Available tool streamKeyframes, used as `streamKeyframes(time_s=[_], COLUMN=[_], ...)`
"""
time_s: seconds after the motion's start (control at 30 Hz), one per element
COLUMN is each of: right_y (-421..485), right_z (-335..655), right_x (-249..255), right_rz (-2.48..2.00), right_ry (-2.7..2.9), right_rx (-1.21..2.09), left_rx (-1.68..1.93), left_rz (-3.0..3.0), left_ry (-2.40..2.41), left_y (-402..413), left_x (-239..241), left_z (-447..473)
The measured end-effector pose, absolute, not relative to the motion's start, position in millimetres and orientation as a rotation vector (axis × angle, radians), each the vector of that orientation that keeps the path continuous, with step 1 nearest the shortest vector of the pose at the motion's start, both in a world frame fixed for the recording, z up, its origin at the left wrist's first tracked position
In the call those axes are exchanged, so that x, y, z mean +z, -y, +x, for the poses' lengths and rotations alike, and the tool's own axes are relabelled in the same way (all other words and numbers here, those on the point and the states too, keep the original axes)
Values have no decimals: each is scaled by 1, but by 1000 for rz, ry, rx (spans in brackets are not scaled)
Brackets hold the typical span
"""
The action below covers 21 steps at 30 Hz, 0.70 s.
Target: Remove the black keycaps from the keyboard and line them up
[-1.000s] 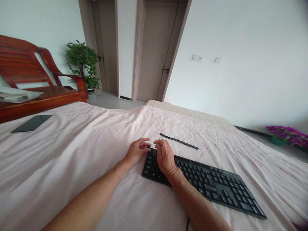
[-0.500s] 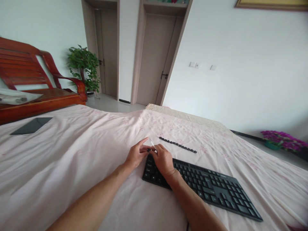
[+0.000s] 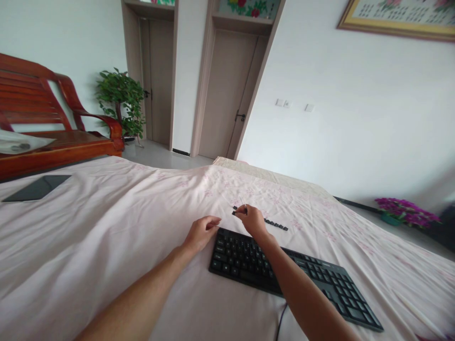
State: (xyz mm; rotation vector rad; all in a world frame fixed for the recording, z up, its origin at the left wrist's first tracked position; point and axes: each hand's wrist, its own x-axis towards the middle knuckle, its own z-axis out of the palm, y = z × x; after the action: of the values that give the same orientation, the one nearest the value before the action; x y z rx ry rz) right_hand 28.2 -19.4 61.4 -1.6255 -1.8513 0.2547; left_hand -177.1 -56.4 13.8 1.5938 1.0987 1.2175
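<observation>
Flowered sheet (image 3: 152, 213); right hand (image 3: 253, 220) pinches keycap (image 3: 233, 213) beyond keyboard (image 3: 254, 260)

A home, lived-in room — bedroom or living area, can't tell which. Pale pink floral sheet (image 3: 152, 203) spread wide and wrinkled over what looks like a bed. Reddish slatted wooden armchair or bench (image 3: 28, 90) at left, leafy potted plant (image 3: 119, 97) near it. Two house-type doors, left door (image 3: 159, 80) and right door (image 3: 227, 90), lever handles, floral panel (image 3: 249, 7) above the right one. White wall (image 3: 337, 123) with switch plates (image 3: 279, 102) and framed picture (image 3: 401, 21) — purple flowers (image 3: 405, 210) below, glossy grey floor (image 3: 156, 154).
</observation>
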Motion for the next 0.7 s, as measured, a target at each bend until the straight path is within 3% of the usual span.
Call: streamKeyframes(time_s=[0.7], right_y=[-41], right_z=[35], right_x=[26], right_rz=[-1901], right_ry=[1782], right_rx=[278], left_rx=[1181], left_rz=[1726], left_ry=[-1163], left_y=[52], left_x=[11], left_z=[-178])
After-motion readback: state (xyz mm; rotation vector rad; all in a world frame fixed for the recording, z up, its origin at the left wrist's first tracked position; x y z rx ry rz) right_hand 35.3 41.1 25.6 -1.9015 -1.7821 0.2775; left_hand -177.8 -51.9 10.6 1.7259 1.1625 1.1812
